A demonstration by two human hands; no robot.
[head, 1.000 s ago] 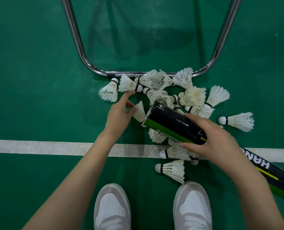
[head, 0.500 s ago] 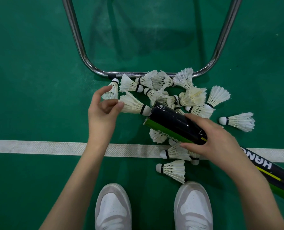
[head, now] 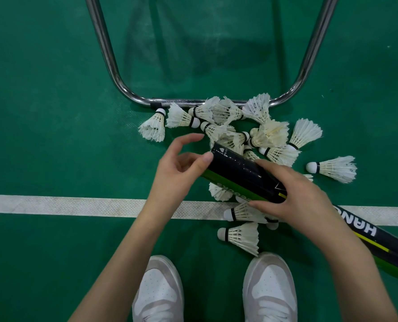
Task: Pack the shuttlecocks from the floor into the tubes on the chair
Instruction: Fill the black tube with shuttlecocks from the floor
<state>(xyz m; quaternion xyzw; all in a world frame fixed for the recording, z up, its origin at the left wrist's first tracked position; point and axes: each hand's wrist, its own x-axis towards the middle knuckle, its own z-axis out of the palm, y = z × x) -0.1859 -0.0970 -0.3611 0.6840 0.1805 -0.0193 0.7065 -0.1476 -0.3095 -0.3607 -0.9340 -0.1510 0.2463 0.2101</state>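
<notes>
A person crouches over a green court floor [head: 42,135], the right hand [head: 302,194] wrapped around a black-and-green shuttlecock tube [head: 237,175] that slants from the lower right up toward the middle of the view. The left hand [head: 181,168] sits at the tube's open end, thumb tip against the rim and the other fingers loosely curled above the mouth; whether it pinches anything there cannot be told.

Just beyond the tube's mouth lies a pile of white feather shuttlecocks [head: 230,122], heaped against the curved chrome chair leg frame [head: 114,75] that runs across the top of the scene. One shuttlecock [head: 154,126] lies at the pile's left edge, and another [head: 332,168] lies apart on the right. Three more rest under and below the right wrist, the nearest [head: 240,237] just ahead of the right shoe [head: 270,289].

A white court line [head: 77,205] crosses the floor from side to side, passing under both forearms and the tube. The left shoe [head: 158,293] stands just behind it. Open green floor stretches to the left of the hands and inside the chair frame (only a faint shadow falls there), while the right side is crowded by the tube's long body, which leaves the view at the lower right edge.
</notes>
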